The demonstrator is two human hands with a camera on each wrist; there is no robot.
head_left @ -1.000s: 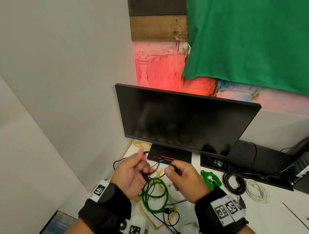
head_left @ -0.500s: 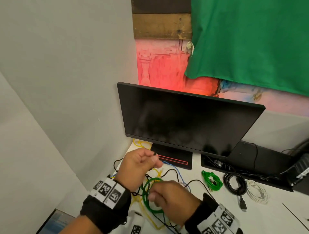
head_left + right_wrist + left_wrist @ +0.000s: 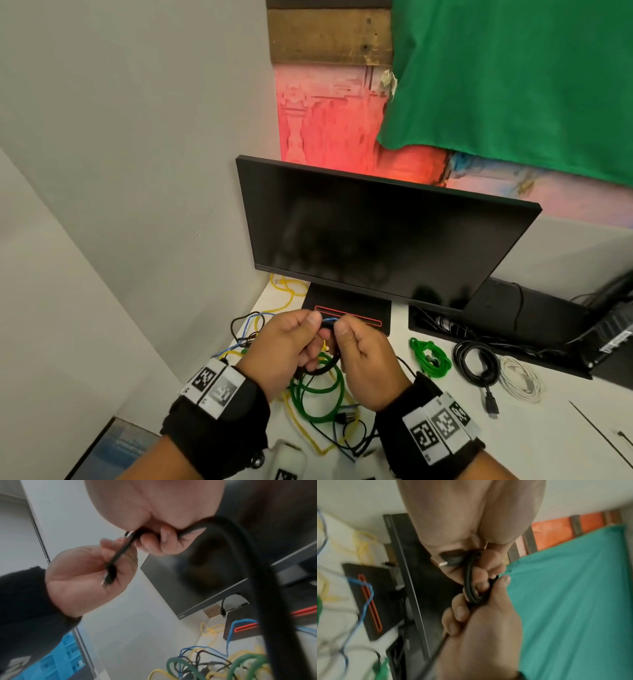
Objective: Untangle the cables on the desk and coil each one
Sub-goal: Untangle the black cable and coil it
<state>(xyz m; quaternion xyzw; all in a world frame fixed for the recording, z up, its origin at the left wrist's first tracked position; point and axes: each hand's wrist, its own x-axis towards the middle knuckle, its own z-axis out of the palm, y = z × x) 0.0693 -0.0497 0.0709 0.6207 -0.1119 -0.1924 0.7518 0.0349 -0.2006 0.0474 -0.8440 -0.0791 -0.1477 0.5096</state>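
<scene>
My left hand (image 3: 294, 339) and right hand (image 3: 359, 346) meet in front of the monitor stand, above the desk. Both grip one black cable (image 3: 325, 365), which hangs between them in a small loop. In the left wrist view the left hand (image 3: 477, 555) holds the plug end (image 3: 448, 561), and the right hand (image 3: 481, 609) pinches the stacked loops (image 3: 472, 595). In the right wrist view the right hand's fingers (image 3: 163, 540) curl round the cable (image 3: 257, 588). Below lies a tangle of green (image 3: 318, 394), yellow, blue and thin black cables.
A dark monitor (image 3: 376, 233) on a black base (image 3: 349, 305) stands just behind the hands, with a wall close on the left. To the right lie coiled green (image 3: 430, 356), black (image 3: 478, 363) and white (image 3: 520, 377) cables. A black cable tray (image 3: 513, 318) sits behind them.
Half a second ago my right hand had dropped toward the tangle while the left stayed raised. It has come back up to the left hand, and a black loop now hangs between them.
</scene>
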